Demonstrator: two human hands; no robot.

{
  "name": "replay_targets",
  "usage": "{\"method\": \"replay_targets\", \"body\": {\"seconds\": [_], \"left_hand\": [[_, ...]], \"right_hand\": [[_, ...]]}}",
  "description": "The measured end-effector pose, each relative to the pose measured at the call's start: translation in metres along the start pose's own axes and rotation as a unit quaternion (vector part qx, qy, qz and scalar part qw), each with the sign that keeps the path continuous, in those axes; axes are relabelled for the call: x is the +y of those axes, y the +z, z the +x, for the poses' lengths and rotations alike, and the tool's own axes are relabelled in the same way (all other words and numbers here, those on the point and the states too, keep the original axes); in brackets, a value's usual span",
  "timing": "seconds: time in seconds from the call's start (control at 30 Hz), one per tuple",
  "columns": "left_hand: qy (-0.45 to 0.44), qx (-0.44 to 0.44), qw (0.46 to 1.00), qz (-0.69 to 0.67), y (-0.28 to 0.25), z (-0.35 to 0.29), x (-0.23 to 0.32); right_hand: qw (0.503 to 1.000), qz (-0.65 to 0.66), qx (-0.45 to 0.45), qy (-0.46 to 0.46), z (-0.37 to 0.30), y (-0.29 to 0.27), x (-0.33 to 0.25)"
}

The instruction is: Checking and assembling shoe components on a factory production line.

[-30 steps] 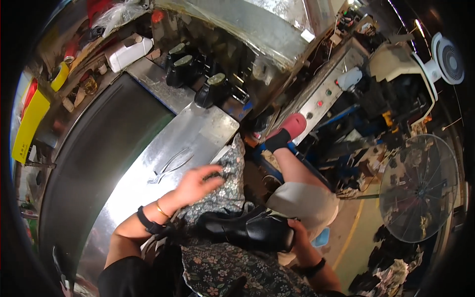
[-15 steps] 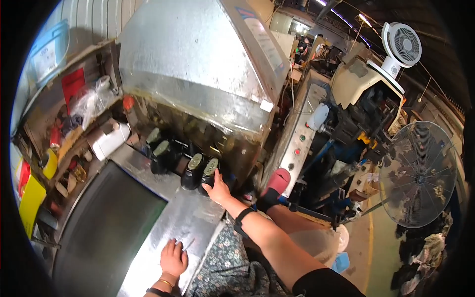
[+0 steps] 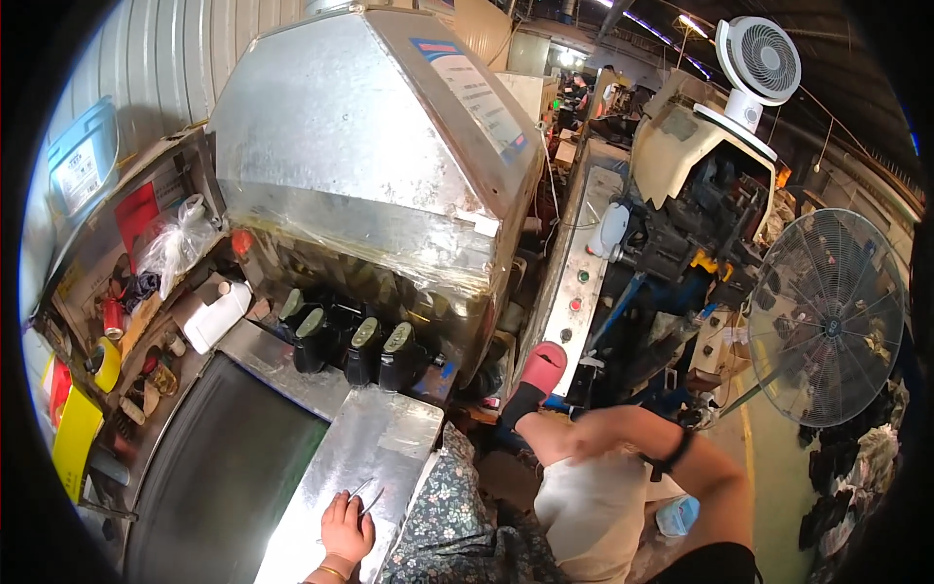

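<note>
My left hand (image 3: 347,529) lies on the bright metal tabletop (image 3: 389,428), fingers closed over a thin metal tool (image 3: 366,494) whose slim ends stick out past them. What kind of tool it is, I cannot make out. Smeared by motion, my right hand (image 3: 595,436) is at my bent leg, just above a whitish, bag-like thing (image 3: 589,506); its fingers do not show clearly. Several black shoe-shaped pieces (image 3: 397,358) with greenish flat tops stand in a row at the table's far edge, under a metal hood (image 3: 341,127). Neither hand touches them.
A dark conveyor belt (image 3: 219,477) runs left of the tabletop. Beyond it, a cluttered shelf holds a white jug (image 3: 214,313). To the right are a panel with buttons (image 3: 574,305), a large floor fan (image 3: 827,321) and a white fan (image 3: 759,63). My foot wears a pink slipper (image 3: 543,365).
My right hand has let go of the rightmost black piece and swung back right to my leg. My left hand stays on the tabletop, its fingers now drawn in over the thin tool.
</note>
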State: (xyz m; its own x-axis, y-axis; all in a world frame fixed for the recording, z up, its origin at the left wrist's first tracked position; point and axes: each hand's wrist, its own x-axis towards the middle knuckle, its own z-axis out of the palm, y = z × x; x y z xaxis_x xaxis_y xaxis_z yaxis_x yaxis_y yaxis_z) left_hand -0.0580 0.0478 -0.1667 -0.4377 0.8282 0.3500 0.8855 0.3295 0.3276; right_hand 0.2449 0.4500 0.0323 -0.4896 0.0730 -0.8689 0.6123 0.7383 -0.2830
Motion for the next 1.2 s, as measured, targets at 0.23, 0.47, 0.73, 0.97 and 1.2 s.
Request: {"method": "replay_targets", "body": {"seconds": [0.23, 0.47, 0.73, 0.97, 1.2], "left_hand": [[0.007, 0.012, 1.0, 0.004, 0.001, 0.005, 0.006], [-0.011, 0.007, 1.0, 0.008, 0.003, 0.007, 0.013], [-0.046, -0.021, 0.955, -0.291, 0.008, 0.025, 0.119], [0.273, -0.236, 0.931, 0.062, 0.027, 0.025, 0.173], [0.267, -0.232, 0.935, 0.011, 0.036, 0.026, 0.16]], "right_hand": [[0.713, 0.267, 0.627, -0.164, -0.015, 0.14, 0.01], [0.651, 0.264, 0.703, -0.109, -0.011, 0.134, -0.014], [0.658, 0.196, 0.717, -0.121, -0.01, 0.133, -0.014], [0.651, 0.199, 0.727, -0.085, -0.015, 0.14, -0.024], [0.641, 0.24, 0.725, -0.079, -0.007, 0.143, -0.018]]}}
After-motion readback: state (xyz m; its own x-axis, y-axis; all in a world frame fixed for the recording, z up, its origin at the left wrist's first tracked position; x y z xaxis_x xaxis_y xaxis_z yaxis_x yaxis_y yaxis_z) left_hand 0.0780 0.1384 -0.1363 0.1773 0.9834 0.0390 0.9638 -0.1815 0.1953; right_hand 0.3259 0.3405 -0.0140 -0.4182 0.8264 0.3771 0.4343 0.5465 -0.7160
